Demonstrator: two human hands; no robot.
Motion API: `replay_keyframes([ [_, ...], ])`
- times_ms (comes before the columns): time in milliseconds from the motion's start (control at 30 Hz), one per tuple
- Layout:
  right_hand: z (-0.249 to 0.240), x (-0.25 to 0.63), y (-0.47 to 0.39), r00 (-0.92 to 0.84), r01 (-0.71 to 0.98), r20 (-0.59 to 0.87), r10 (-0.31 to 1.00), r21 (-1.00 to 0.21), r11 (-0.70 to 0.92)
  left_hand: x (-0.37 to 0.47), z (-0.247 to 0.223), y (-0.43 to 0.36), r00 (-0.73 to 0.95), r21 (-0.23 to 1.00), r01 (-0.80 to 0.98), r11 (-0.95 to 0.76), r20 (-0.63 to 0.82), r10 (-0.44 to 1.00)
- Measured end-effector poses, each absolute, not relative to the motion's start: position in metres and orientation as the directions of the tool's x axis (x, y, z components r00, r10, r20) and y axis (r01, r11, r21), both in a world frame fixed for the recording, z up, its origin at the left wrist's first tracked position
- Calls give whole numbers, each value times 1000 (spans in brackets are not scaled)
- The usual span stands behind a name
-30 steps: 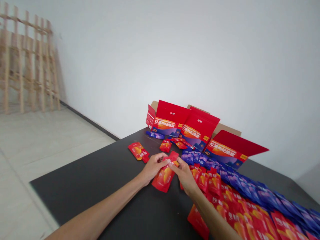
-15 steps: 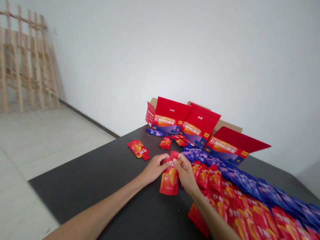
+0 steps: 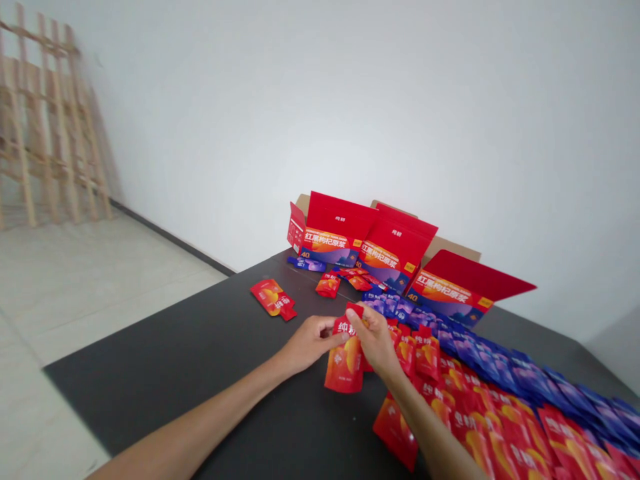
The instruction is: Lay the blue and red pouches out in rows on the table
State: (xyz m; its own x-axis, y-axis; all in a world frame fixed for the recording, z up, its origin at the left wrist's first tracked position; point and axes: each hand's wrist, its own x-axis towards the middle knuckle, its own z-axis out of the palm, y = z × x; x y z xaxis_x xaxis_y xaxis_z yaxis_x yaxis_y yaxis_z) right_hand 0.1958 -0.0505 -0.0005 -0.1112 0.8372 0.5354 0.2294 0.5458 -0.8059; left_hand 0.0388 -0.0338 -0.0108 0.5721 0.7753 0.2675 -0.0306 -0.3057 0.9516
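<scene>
Above the near part of a matte black flat-topped table [image 3: 200, 353], as the head view shows, both bare hands hold a red foil pouch with orange fruit print and white lettering [image 3: 345, 363]. The left hand [image 3: 311, 341] pinches the pouch's upper left side, thumb laid across the front and fingers curled together behind. The right hand [image 3: 376, 337] grips its top right corner, thumb pressed on the narrow top end against bent fingers. The pouch hangs nearly upright between them, its wide end toward the wearer.

Left of it and farther off, red printed pouches [image 3: 271, 297] lie overlapping on the table. Beyond the hands stand three red, orange and blue printed cardboard boxes [image 3: 327, 243] with raised flaps, near a plain white wall [image 3: 320, 100]. To the right spread many red foil pouches [image 3: 475, 417], bordered on their far side by a long overlapping row of blue-purple foil pouches [image 3: 495, 370]. At far left, a pale wooden slatted frame [image 3: 50, 127] leans by the wall.
</scene>
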Motion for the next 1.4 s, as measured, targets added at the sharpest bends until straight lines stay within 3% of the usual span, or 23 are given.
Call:
replay_keyframes([
  [200,4,201,-53,-319,-10,334,887,-937,349,37,-12,-36,417,906,63,-418,357,836],
  [433,-16,200,-49,-155,185,363,919,-903,387,37,-11,-37,316,843,212,-495,420,851],
  [700,-6,208,-51,-337,204,305,891,-900,386,36,-13,-36,302,796,270,-542,464,833],
  [967,-14,200,-51,-121,343,492,862,-795,501,34,-9,-41,271,760,290,-582,518,812],
  [1133,-12,195,-56,-138,214,411,901,-876,432,36,-11,-46,277,710,351,-611,544,792],
  [1233,-7,193,-57,-143,171,442,885,-870,462,35,-12,-45,246,705,371,-604,552,796],
  [1400,-5,189,-57,-249,-53,391,886,-919,390,33,-11,-43,178,724,380,-576,553,814],
])
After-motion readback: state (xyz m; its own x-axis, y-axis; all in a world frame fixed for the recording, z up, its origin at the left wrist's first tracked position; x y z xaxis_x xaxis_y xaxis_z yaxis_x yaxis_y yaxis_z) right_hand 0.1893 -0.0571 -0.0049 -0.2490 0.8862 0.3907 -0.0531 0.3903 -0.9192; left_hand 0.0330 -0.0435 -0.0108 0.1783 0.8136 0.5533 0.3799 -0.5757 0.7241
